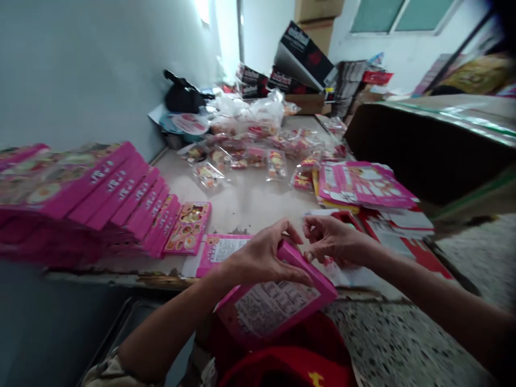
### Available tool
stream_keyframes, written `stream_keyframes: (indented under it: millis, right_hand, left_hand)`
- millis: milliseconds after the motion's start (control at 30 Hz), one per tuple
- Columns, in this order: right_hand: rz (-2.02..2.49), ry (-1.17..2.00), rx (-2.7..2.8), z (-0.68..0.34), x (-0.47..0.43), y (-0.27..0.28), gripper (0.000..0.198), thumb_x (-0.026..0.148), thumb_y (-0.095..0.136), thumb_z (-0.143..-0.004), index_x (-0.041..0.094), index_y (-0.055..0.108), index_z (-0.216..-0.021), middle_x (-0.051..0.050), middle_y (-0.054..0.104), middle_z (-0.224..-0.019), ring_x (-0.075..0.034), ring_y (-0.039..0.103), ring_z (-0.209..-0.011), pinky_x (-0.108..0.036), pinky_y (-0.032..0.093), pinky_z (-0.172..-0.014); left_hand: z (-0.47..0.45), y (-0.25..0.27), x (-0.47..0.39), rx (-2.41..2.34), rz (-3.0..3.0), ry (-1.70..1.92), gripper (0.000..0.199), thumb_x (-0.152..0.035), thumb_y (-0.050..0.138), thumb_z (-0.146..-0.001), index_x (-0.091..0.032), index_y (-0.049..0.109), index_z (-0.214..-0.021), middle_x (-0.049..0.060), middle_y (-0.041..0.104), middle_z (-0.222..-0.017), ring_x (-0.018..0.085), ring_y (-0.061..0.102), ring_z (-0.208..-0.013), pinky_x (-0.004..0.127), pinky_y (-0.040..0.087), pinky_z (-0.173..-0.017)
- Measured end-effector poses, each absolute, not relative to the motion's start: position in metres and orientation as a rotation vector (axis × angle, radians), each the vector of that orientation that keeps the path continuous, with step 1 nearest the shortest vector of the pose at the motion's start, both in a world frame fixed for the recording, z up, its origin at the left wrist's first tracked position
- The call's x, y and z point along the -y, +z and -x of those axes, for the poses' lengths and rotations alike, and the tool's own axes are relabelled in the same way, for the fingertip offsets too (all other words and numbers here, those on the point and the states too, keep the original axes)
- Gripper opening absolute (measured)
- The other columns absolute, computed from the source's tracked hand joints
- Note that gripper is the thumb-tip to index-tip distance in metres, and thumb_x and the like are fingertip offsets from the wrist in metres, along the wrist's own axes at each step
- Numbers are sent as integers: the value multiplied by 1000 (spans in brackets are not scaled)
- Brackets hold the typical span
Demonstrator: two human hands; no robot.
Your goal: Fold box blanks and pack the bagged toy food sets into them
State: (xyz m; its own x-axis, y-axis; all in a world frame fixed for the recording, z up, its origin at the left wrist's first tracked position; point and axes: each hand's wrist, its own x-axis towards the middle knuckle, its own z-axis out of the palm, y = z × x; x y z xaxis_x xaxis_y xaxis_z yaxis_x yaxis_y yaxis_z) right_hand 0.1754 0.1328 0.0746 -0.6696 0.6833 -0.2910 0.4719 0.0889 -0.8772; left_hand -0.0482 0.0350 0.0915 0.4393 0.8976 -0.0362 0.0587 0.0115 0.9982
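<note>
My left hand point(260, 258) grips a pink cardboard box point(278, 306), thumb and fingers across its upper end. The box tilts over the table's front edge, with a pale printed panel facing me. Beside its narrow top side, my right hand point(332, 242) is closed in a pinch. Whatever its fingertips hold, if anything, is too small to make out. Another pink box point(226, 248) lies flat on the table, partly behind my left forearm. A pink box with food pictures point(188, 228) stands at the end of the stack on the left.
Stacked pink boxes point(121, 188) lean in a row at left. Small clear packets point(276, 164) are spread over the table's middle. Flat pink cartons point(363, 183) lie at right, near a large open cardboard box point(435, 145). Black boxes point(304, 56) stand at the back.
</note>
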Motion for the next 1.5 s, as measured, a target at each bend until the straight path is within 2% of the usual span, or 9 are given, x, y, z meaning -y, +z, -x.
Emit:
stream_keyframes:
  millis: [233,367,500,633,700,800,900,1067,1500]
  right_hand:
    - [1156,798,2647,-60,-272,46,23,36,81,-77,17,71,-86,-3,73,-78,-16,63,-68,-24,41,-59]
    - [1156,786,2610,63,-343,29,20,31,64,-94,14,73,-100,-8,76,-86,-18,69,-77,-25,48,-68]
    - [1228,757,2542,179,-370,-2,49,51,62,-97,11,66,-125,-21,71,-122,-33,66,-113,-38,51,-92]
    - [1340,788,2472,235,-366,-31,104,66,81,-74,10,41,-153,-30,46,-152,-46,48,-137,-52,44,-107]
    - [1388,822,2438,234,-364,-38,110,61,85,-72,10,35,-156,-30,44,-153,-45,46,-139,-52,44,-108]
    - [1380,907,2423,200,-365,-35,100,47,91,-70,16,43,-152,-21,60,-140,-38,56,-130,-45,49,-102]
    - [1365,1056,2417,135,-364,-20,66,36,91,-72,18,65,-129,-10,75,-105,-27,69,-95,-34,55,-79]
    - [1339,1276,2332,1,-335,35,27,36,82,-82,11,72,-84,-3,68,-65,-9,52,-49,-21,39,-47]
    - [799,1455,2205,-195,-116,144,59,44,73,-90,29,60,-146,0,70,-67,-12,54,-46,-23,41,-37]
  left_hand:
    - [145,96,0,-963,-1646,1504,37,-11,88,-75,-25,68,-102,4,76,-104,28,64,-126,45,48,-112]
    - [186,18,30,-1270,-1456,1226,14,-31,75,-89,-20,67,-86,13,57,-147,34,49,-144,50,46,-113]
    - [214,-31,62,-1570,-1546,1045,47,-55,44,-103,-21,69,-82,14,63,-141,32,56,-137,46,50,-108]
    - [175,-32,25,-1927,-1766,1022,18,-35,56,-100,-26,71,-105,9,72,-126,25,65,-124,41,49,-112]
    - [138,-29,-16,-2070,-1845,782,66,-43,80,-82,-27,57,-142,17,58,-148,36,52,-141,56,42,-117]
    - [94,-29,-67,-2200,-1782,351,120,-55,94,-56,-23,41,-158,29,40,-159,54,38,-145,77,32,-112]
    - [86,-28,-81,-2305,-1649,213,109,-49,89,-66,-22,38,-159,27,49,-151,50,47,-138,72,37,-109]
    - [119,-2,-53,-2123,-1571,838,117,-39,90,-64,-29,27,-162,15,53,-142,39,53,-131,57,44,-111]
    - [116,31,-16,-1551,-1784,1333,120,-33,93,-58,-19,25,-156,21,44,-153,36,50,-139,51,42,-117]
